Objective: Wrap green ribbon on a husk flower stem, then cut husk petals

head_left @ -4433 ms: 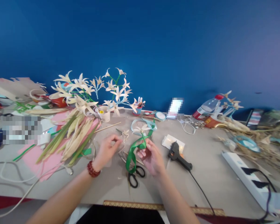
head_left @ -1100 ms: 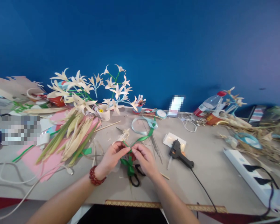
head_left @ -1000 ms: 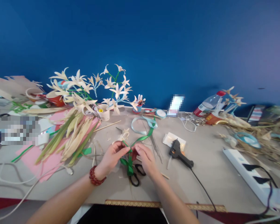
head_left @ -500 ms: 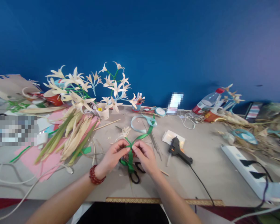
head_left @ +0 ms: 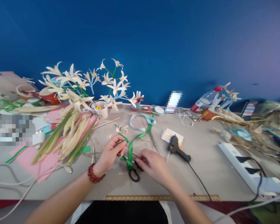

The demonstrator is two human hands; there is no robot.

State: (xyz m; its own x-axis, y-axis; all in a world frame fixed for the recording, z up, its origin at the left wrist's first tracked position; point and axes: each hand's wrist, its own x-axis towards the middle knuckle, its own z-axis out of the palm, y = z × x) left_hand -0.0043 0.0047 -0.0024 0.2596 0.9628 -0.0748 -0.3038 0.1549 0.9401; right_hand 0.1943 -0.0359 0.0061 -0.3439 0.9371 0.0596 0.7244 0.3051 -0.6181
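Note:
My left hand (head_left: pixel 113 151), with a red bead bracelet at the wrist, pinches the green-wrapped stem (head_left: pixel 123 136) of a pale flower made of husk-like petals (head_left: pixel 122 129). Just right of it a green ribbon (head_left: pixel 140 136) runs in a curl across the table. Black-handled scissors (head_left: pixel 133 175) lie under the ribbon's near end, their blades mostly hidden. My right hand (head_left: pixel 151 163) has its fingers curled at one loop of the scissors, which is largely covered by the fingers.
Right of my hands lie a black glue gun (head_left: pixel 178 148) and a white power strip (head_left: pixel 240 166). Corn husks (head_left: pixel 76 137) cover pink paper on the left. Finished flowers (head_left: pixel 72 77) stand behind. A pale blue ribbon (head_left: pixel 135 119) and thin wires (head_left: pixel 153 140) lie ahead.
My right hand has let go of the green ribbon at the stem and moved down and right to the scissors. My left hand keeps the stem, now tilted with the flower slightly farther left.

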